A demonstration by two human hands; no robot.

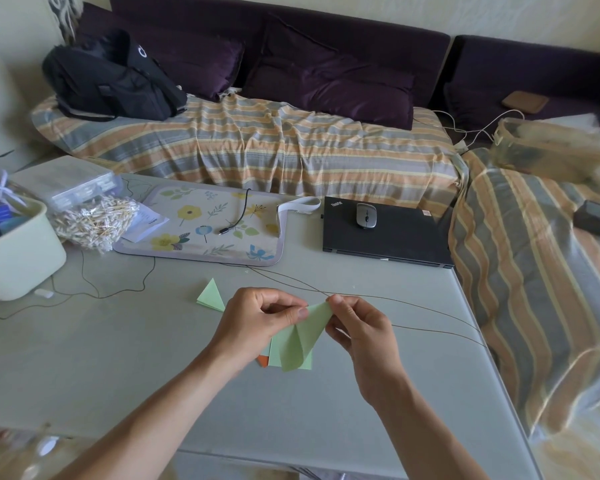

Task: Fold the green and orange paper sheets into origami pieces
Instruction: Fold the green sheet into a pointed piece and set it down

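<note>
Currently, both hands are working above the near-centre of the table (118, 368), with bare surface lying open to their left and in front, and the table's right edge running close beside the striped sofa cover (520, 271). A thin wire (395, 299) is crossing the table just behind the hands. The left hand (257, 323) is pinching the upper left part of the green paper sheet (300, 341) between thumb and curled fingers. The right hand (361, 327) is pinching the sheet's upper right corner between thumb and forefinger.

The green paper sheet is hanging between the two hands, partly folded, with a curved flap bulging toward the camera. Beneath it, flat green sheets (307, 362) and an orange paper sheet (263, 361) are lying on the table, the orange one showing only a corner. A folded green piece (211, 295), triangular in shape, is lying on the table near the left hand.

Farther back, a closed laptop (388, 237) is carrying a mouse (366, 215), beside a floral mat (201, 226) with a black cable (238, 216) on it. A bag of cotton swabs (94, 220) and a pale bin (18, 261) are occupying the left side. A black backpack (111, 77) and purple cushions (329, 81) are resting on the sofa.
</note>
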